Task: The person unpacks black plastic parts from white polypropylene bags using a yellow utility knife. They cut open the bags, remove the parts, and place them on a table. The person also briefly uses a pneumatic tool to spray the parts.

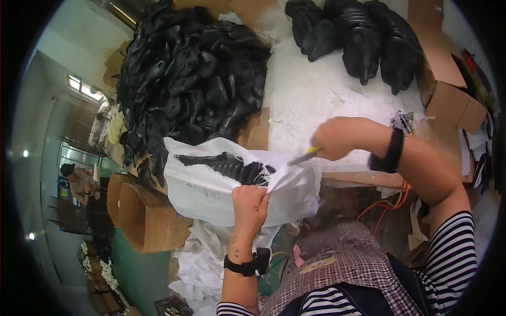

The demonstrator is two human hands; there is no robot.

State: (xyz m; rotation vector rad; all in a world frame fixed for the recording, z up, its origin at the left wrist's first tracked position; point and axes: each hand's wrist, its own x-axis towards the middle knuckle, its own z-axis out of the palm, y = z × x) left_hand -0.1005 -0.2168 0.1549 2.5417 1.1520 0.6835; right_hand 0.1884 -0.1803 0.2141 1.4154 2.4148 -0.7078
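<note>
A white woven sack (205, 197) lies across the table's front edge, its top slit open with frayed edges. Ribbed black moulded parts (234, 167) show through the slit. My left hand (250, 205) is closed on the near lip of the sack, beside the opening. To the right of it and higher, my right hand (337, 138) is wrapped round a knife (304, 157) with a yellow and grey body. The knife points down and left at the right part of the sack; motion blur hides whether it touches the cloth.
A large heap of black moulded parts (195, 79) fills the left of the table. Nested black parts (361, 42) lie at the back right, near an open cardboard box (456, 100). Small tools (403, 121) sit by my right wrist. Brown cartons (139, 216) stand left; a person (79, 181) is farther off.
</note>
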